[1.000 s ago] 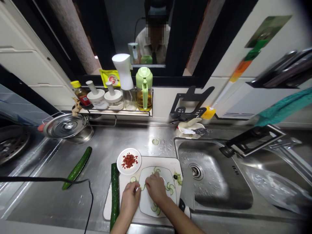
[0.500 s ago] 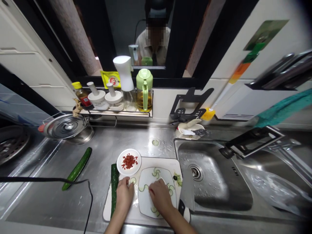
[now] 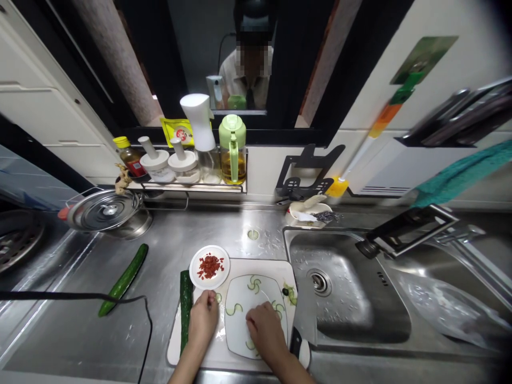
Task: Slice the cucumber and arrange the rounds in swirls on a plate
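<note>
My left hand (image 3: pixel 202 316) is over the cutting board (image 3: pixel 218 349), fingers pinched together close to a small cucumber slice (image 3: pixel 218 298); what they hold, if anything, is too small to see. Over the white square plate (image 3: pixel 237 336) is my right hand (image 3: pixel 264 326), its fingers curled in and their tips hidden. Thin cucumber pieces (image 3: pixel 254 284) lie in curved patterns along the plate's sides. A dark green cucumber length (image 3: pixel 185 306) rests left of my left hand. Above it, a small white dish (image 3: pixel 194 273) holds red dried berries (image 3: pixel 210 265).
Right of the plate lies a knife, its black handle (image 3: pixel 296 341) on the board and its wide blade by the sink (image 3: pixel 352 314). Cucumber scraps (image 3: pixel 290 293) sit nearby. A whole cucumber (image 3: pixel 124 280) and a black cable (image 3: pixel 146 330) are at left. Behind stands a condiment rack (image 3: pixel 196 186).
My left fingers have curled closer together beside the cucumber slice. My right hand has shifted slightly toward me over the plate. The whole view has moved a little.
</note>
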`<state>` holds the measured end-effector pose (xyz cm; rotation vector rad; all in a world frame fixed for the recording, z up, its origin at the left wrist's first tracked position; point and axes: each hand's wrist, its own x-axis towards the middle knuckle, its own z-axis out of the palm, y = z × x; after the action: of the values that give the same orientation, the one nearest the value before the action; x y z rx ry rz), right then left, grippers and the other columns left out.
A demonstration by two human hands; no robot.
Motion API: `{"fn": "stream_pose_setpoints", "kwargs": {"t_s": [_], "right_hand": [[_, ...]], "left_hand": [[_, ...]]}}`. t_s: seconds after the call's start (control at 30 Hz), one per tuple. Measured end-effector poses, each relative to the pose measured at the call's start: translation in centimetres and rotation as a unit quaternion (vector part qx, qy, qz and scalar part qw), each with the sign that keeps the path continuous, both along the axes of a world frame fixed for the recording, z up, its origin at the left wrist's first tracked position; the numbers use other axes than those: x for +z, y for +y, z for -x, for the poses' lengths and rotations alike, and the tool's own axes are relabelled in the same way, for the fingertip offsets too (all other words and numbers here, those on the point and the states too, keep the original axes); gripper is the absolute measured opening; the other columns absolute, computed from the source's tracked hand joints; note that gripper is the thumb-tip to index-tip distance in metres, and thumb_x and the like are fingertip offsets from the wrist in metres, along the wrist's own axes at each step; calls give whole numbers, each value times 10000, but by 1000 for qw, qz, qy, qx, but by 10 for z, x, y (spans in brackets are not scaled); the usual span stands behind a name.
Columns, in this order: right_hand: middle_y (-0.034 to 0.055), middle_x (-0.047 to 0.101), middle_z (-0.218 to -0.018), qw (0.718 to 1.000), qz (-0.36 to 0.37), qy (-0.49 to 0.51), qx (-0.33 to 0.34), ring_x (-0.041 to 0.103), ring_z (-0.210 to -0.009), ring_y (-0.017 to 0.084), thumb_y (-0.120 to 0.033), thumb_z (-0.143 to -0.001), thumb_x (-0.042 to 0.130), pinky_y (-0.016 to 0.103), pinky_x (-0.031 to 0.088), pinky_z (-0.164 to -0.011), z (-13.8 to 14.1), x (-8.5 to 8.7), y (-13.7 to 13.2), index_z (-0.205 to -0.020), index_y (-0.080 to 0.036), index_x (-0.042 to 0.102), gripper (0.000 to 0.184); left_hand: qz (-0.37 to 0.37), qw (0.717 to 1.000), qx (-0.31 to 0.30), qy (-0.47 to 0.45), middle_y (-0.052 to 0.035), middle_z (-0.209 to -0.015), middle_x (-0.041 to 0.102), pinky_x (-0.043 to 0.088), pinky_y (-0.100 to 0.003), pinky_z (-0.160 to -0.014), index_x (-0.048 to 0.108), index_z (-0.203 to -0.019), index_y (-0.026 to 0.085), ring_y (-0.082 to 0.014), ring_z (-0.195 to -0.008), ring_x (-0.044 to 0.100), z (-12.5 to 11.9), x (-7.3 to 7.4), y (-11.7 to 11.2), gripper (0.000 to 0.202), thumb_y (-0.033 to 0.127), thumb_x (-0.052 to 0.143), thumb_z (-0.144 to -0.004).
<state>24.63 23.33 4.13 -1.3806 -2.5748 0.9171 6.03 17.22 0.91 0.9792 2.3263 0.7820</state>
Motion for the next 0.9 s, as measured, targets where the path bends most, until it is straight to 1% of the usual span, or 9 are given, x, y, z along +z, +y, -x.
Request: {"fn": "stream_pose_setpoints", "kwargs": {"t_s": [0.1,0.2,0.3,0.37,0.47,0.6,0.7,0.8,0.9], "right_hand": [[16,618,-807,1000,17,24,-11,489,-870,210,-121,-780,521,311,313,-747,3,4,3,-776,-213,614,131],[28,623,-796,996,49,73,-30,501,-858,213,-116,-752,528,314,338,-778,9,7,7,-802,-198,631,140],[33,648,-866,984,95,138,-66,519,-894,209,-137,-726,555,307,351,-818,18,11,10,-880,-191,647,187],[24,659,-886,977,115,158,-82,536,-882,192,-157,-719,563,290,365,-802,22,13,13,-895,-197,653,201],[-5,662,-782,976,127,158,-83,553,-796,169,-176,-708,565,267,376,-732,25,17,17,-780,-214,658,124],[-18,637,-676,974,136,156,-87,556,-736,160,-190,-707,553,260,369,-689,21,19,21,-654,-217,629,96],[-18,630,-665,973,139,158,-93,557,-724,158,-195,-717,539,261,372,-687,16,22,22,-651,-214,621,108],[-19,633,-687,973,139,163,-92,556,-746,162,-200,-729,534,266,375,-705,13,26,21,-665,-219,622,110],[-24,630,-696,975,126,165,-79,547,-774,162,-183,-722,542,268,366,-726,11,31,18,-659,-224,615,105]], "left_hand": [[-19,998,-4,-54,15,-659,611,381,-219,-605,608,-825,209,-130,-596,547,4,2,-2,175,326,483,-792],[-44,988,-27,-143,24,-639,587,354,-206,-564,635,-817,189,-114,-569,497,6,8,-2,227,388,550,-748],[-57,963,-63,-254,31,-613,563,323,-197,-537,642,-781,162,-94,-547,458,1,17,1,253,402,610,-704],[-60,941,-85,-321,34,-606,557,319,-193,-540,641,-774,152,-86,-552,453,-5,21,4,257,394,641,-688],[-63,915,-105,-385,22,-639,583,343,-197,-579,639,-789,143,-88,-595,484,-13,24,8,270,384,673,-674],[-61,904,-92,-412,26,-637,587,358,-200,-597,630,-789,143,-84,-607,500,-17,26,10,332,423,711,-629],[-32,901,-55,-428,40,-602,572,304,-192,-497,609,-763,148,-57,-498,445,-19,29,11,433,546,680,-609],[51,891,-4,-452,31,-553,570,190,-193,-413,575,-696,151,-46,-395,384,-25,33,12,560,703,568,-602],[126,868,14,-480,5,-515,574,136,-189,-399,572,-649,144,-54,-372,398,-31,38,14,628,767,503,-596]]}}
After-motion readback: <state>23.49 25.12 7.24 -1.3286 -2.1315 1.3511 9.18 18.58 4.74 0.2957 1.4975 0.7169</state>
